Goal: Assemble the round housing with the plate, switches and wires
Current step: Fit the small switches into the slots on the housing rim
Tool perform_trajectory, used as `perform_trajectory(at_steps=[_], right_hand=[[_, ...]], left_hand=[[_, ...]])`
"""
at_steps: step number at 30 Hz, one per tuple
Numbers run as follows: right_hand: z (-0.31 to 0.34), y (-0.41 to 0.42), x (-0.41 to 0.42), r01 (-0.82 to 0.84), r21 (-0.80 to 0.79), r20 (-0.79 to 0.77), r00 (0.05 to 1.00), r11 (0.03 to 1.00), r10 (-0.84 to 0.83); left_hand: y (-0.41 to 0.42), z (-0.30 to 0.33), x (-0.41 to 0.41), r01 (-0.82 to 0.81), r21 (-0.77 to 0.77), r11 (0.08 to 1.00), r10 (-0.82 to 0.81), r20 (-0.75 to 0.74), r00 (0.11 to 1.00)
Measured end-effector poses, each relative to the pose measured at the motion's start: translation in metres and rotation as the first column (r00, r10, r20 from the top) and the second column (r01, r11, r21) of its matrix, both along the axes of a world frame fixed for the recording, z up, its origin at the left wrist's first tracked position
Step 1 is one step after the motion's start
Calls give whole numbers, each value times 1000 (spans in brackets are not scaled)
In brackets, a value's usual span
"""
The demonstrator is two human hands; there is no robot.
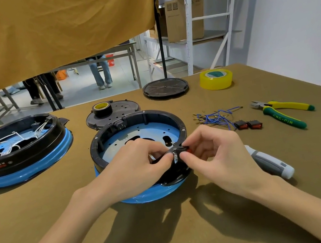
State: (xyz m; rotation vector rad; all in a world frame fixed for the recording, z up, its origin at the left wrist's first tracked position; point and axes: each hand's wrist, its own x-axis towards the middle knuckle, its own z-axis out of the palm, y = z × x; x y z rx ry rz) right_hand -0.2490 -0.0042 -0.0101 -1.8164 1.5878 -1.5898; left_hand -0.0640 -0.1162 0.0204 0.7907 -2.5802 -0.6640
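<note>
A round black housing (113,127) with a blue base stands in front of me, a blue-filmed plate (116,142) lying inside it. At the housing's near right rim, my right hand (210,151) pinches a black switch with a red rocker (188,150) from the outside. My left hand (139,163) reaches over the rim and grips the same wall from inside, fingertips at the switch's metal terminals. Two more red rocker switches (248,125) and a bundle of blue wires (216,116) lie on the table to the right.
A second housing (20,146), wired, sits at the left. Behind are a black cover (123,108) carrying a tape roll (102,108), a round black disc (165,88) and yellow tape (216,79). Pliers (282,112) and a grey screwdriver (272,162) lie right.
</note>
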Motion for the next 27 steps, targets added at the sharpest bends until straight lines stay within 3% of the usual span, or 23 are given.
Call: perform_trajectory(at_steps=[16,24,27], right_hand=[[-5,-2,-1,-36,-42,-203,979,999,27],[-9,-7,7,21,-14,-180,983,1000,-23],[-8,-5,7,30,-42,-288,957,999,-41]], left_hand=[[-2,-2,0,-11,-16,1000,11,2,1000],[-3,-2,-1,-28,-30,999,27,-23,999],[-1,-1,-1,-43,-6,999,42,-52,998]])
